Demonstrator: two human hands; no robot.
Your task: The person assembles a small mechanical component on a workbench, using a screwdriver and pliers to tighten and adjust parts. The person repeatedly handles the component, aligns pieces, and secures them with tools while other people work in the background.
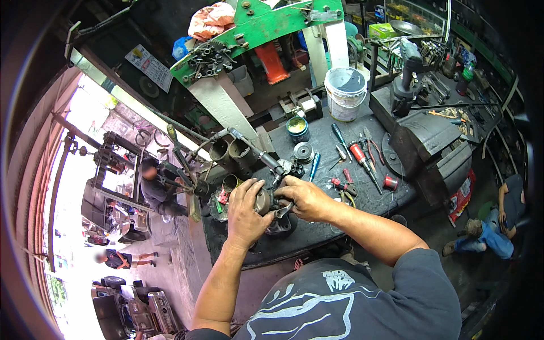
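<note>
My left hand (245, 212) curls its fingers around the side of a round, dull metal part (262, 201) on the dark workbench. Close beside it, my right hand (305, 198) is closed on a small metal tool, whose shiny end (284, 211) juts out below the fingers. Its kind is mostly hidden by the hand. Under both hands sits a dark metal housing (277, 225). A long metal bar with a cylindrical end (271, 162) reaches down toward the hands from behind. Left of my left hand lies a tray of small parts (218, 208).
Screwdrivers, pliers (373, 147) and a red-handled tool (358, 153) lie to the right. Behind are a grease tub (297, 129), a pulley (304, 152), two metal cylinders (241, 153) and a white bucket (346, 93). A large bench vise (430, 141) stands right. Other people are farther off.
</note>
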